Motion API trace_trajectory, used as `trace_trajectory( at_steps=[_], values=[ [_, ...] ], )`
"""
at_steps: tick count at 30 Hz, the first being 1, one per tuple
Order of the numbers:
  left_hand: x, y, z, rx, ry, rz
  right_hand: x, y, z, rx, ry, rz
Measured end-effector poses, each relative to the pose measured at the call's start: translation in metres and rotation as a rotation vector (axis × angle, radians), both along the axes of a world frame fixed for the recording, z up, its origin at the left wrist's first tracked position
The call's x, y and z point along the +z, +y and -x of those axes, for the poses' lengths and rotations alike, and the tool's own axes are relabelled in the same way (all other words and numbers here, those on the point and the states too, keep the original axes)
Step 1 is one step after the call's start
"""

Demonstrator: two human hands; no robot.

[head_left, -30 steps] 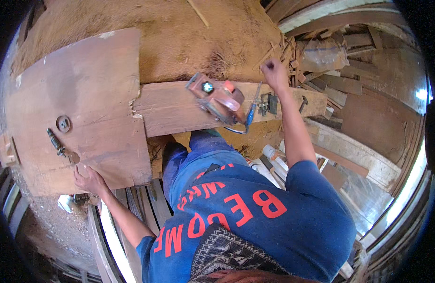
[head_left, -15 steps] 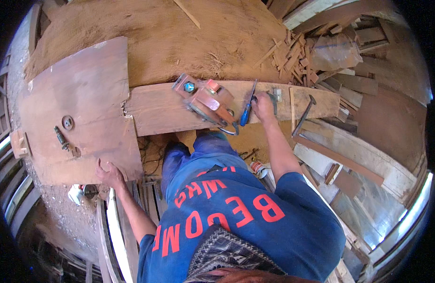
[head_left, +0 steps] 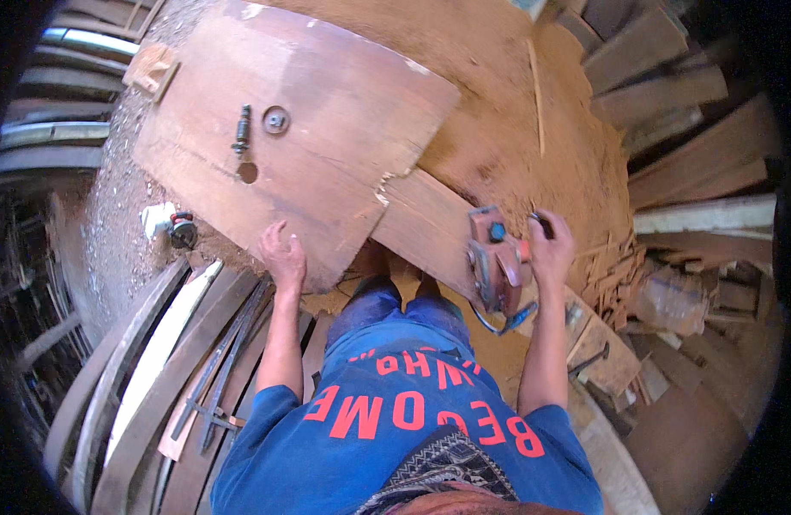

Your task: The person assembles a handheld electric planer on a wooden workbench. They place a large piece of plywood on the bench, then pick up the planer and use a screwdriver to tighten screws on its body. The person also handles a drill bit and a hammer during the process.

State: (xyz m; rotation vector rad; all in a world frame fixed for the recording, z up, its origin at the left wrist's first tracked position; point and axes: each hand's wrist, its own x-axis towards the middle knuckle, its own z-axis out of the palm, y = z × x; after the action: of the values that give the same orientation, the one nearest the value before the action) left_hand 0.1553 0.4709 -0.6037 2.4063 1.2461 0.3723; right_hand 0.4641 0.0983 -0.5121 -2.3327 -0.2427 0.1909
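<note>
My left hand (head_left: 283, 256) is open, fingers apart, at the near edge of a broad wooden panel (head_left: 327, 94). My right hand (head_left: 552, 249) is closed, thumb against fingers, on a small dark thing I cannot make out. Just left of it, a dusty reddish-brown power tool (head_left: 509, 268) with a blue knob lies on a long plank (head_left: 430, 225) that meets the panel. On the panel rest a dark, narrow cylindrical part (head_left: 243, 130) and a round metal disc (head_left: 276, 119), near a dark round hole (head_left: 247, 172).
Sawdust (head_left: 507, 129) covers the ground beyond the plank. Curved boards (head_left: 168, 322) are stacked at the lower left, beside a white and dark object (head_left: 179, 228). Wood scraps (head_left: 606, 270) and planks (head_left: 704, 163) lie at the right. A dark metal tool (head_left: 590, 358) rests on wood there.
The view has swung, so the panel and power tool sit differently. My left hand has raised its fingers at the panel's edge. My right hand has come from the blue-handled screwdriver to beside the power tool.
</note>
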Motion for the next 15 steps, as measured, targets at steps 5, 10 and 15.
trace_trajectory(
  at_steps=[5,10,15],
  values=[
    [0.0,-0.002,0.014,0.062,0.009,0.087,-0.069,0.208,-0.015,0.547,0.137,-0.264],
    [0.018,-0.01,0.038,0.113,0.008,0.186,-0.108,0.402,0.023,0.681,0.259,-0.16],
    [0.018,-0.009,0.072,0.192,0.021,0.258,-0.123,0.502,0.053,0.659,0.152,-0.079]
  ],
)
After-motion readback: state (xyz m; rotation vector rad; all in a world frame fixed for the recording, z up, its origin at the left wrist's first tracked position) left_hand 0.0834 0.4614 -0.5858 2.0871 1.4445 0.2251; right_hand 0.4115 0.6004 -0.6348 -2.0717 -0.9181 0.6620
